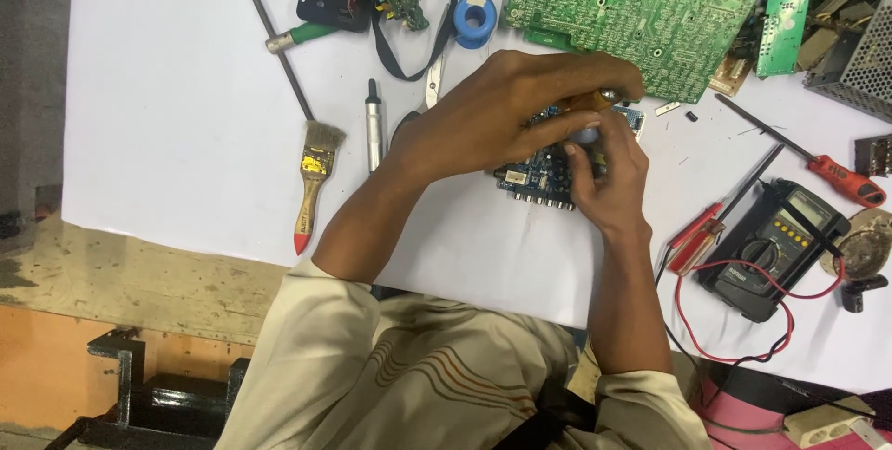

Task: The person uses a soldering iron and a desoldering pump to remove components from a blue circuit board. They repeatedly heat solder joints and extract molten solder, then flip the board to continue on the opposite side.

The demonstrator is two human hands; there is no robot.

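Note:
A small blue circuit board [531, 174] lies on the white sheet in the middle of the table. My left hand [502, 111] reaches over it from the left, fingers closed on a tool with a brown wooden handle [595, 99]. My right hand [609, 181] rests on the board's right side, with the fingertips pressed to a spot near the tool's tip. The hands hide most of the board and the tool's tip.
A large green circuit board [641, 4] lies at the back. A paintbrush [314, 181], a pen-like tool [373, 130], scissors and a blue solder spool [475, 19] sit at left. At right are red-handled screwdrivers [836, 176] and a multimeter [776, 246] with red and black leads.

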